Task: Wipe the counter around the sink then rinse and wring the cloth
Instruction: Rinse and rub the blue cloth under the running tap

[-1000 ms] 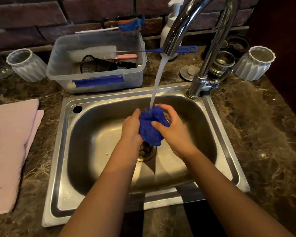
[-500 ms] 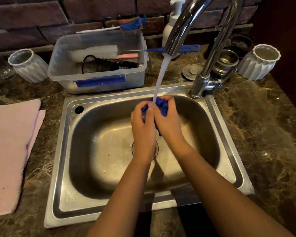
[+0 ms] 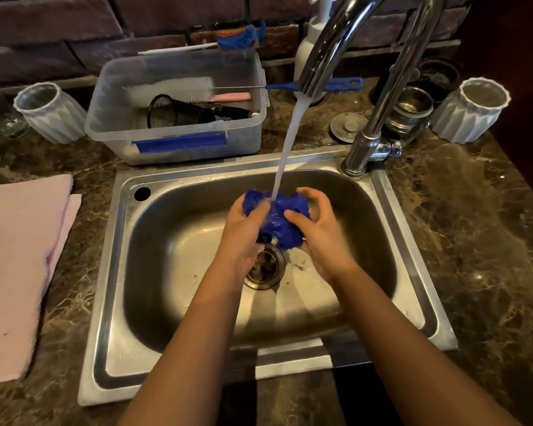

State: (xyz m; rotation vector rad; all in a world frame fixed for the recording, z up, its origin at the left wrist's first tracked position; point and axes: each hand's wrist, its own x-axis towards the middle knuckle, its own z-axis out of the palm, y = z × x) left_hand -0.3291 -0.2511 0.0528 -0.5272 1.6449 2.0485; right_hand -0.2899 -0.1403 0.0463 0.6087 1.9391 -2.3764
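Note:
A bunched, wet blue cloth [image 3: 279,219] sits between both hands over the steel sink [image 3: 166,272], just above the drain [image 3: 266,267]. My left hand [image 3: 243,232] grips its left side. My right hand [image 3: 319,235] cups its right side, with the upper fingers curled loosely above it. Water runs from the chrome tap [image 3: 370,96] and lands on top of the cloth. The dark marble counter [image 3: 474,226] surrounds the sink.
Behind the sink stands a clear plastic tub [image 3: 179,118] with brushes and a black strainer. White ribbed cups stand at the back left [image 3: 51,113] and back right [image 3: 471,113]. A pink towel [image 3: 19,256] lies on the left. A sink plug [image 3: 348,126] lies near the tap base.
The hands were pressed tight together around the cloth under the stream. They have moved apart and a little lower, and the cloth has spread out between them.

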